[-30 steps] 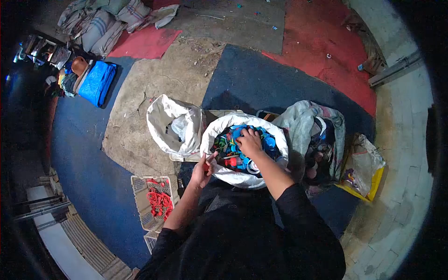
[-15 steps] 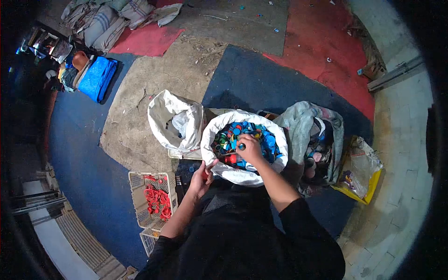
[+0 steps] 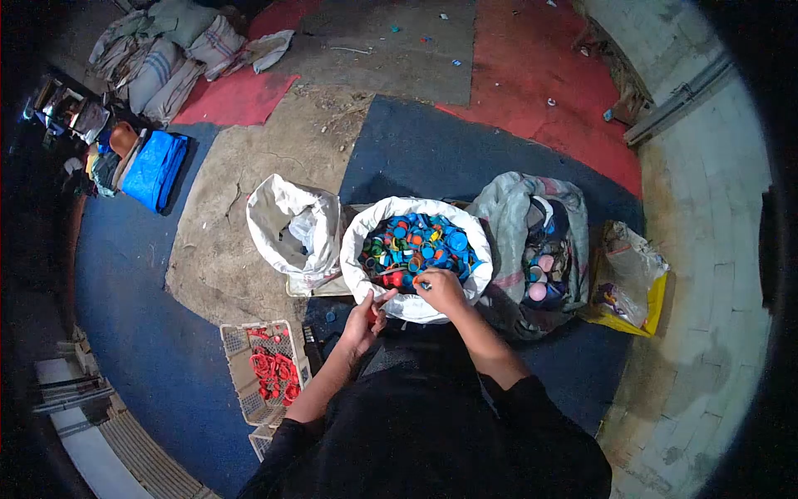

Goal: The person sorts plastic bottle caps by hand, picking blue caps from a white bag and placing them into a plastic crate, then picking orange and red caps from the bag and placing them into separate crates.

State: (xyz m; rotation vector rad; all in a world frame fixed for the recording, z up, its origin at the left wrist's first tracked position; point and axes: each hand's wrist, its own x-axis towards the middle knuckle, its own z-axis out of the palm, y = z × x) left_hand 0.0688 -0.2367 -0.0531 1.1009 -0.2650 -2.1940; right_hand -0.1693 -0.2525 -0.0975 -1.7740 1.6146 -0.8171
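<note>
Three open-mouthed sacks stand side by side on a floor patched with dark blue mats [image 3: 125, 274], red mats [image 3: 549, 91] and a bare, cracked brownish section [image 3: 258, 141]; a wall of pale blocks [image 3: 706, 274] bounds the room on the right. Stuffed woven sacks [image 3: 166, 71] lie heaped at the far left, with a folded blue tarpaulin [image 3: 155, 170] nearer on the same side. Left of the row's centre, a white sack holds a crumpled translucent bag [image 3: 304, 226]; to the right, a grey-green woven sack [image 3: 507, 208] contains mixed pieces, some pink, and beside it lies a yellow-edged bag [image 3: 654, 312]. A cream slatted crate [image 3: 238, 366], near the person's left forearm, contains red plastic parts [image 3: 273, 366]. The middle white sack [image 3: 354, 241], its rim rolled into a thick collar, is filled with small plastic caps [image 3: 424, 237], glossy and mostly blue, interspersed with green, orange, yellow and red. Over its near edge, the right hand [image 3: 443, 291] pinches a small orange cap [image 3: 420, 284]. The left hand [image 3: 362, 326], at the near-left rim, has thumb and forefinger apart and lower fingers curled about a small red piece [image 3: 371, 315].
</note>
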